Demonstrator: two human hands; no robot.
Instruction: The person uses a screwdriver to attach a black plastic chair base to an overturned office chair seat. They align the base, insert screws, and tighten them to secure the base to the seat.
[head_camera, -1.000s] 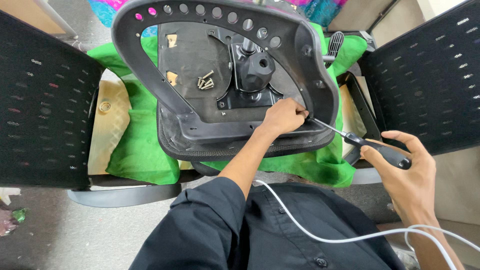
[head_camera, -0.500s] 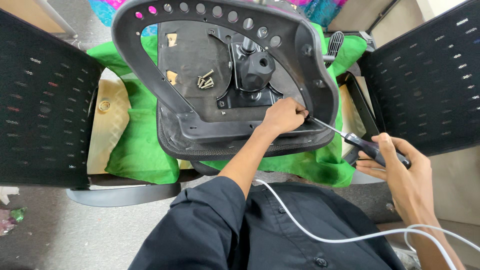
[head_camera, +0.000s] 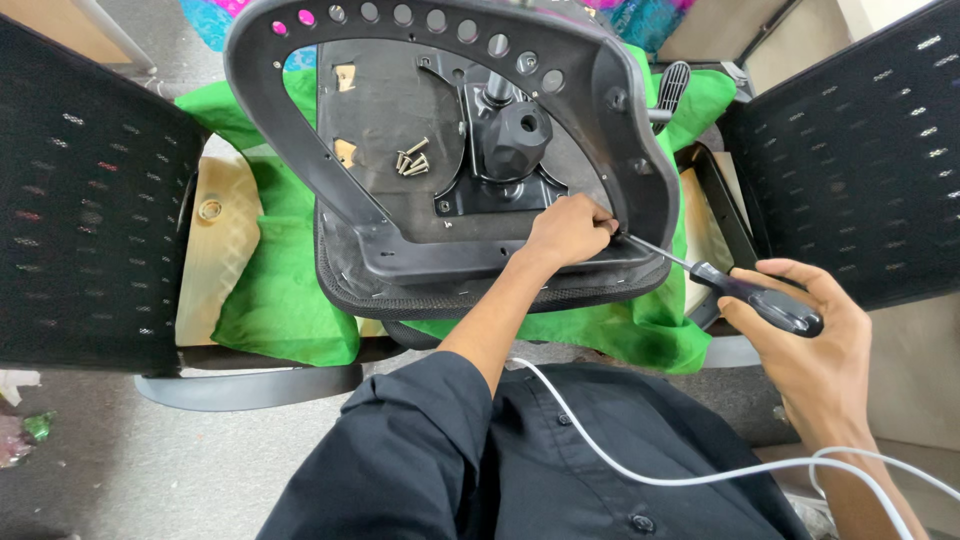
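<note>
Since a second ago, little has been shifted: the screwdriver is kept clasped by its handle in the right hand, its tip held at the chair seat's underside rim, where the left hand's fingers are pinched.

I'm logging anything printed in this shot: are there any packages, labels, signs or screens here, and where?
None can be made out: no package, label, sign or screen shows.
Upturned chair seat: black, on green cloth, centre.
Screwdriver: black handle, in the right hand.
</note>
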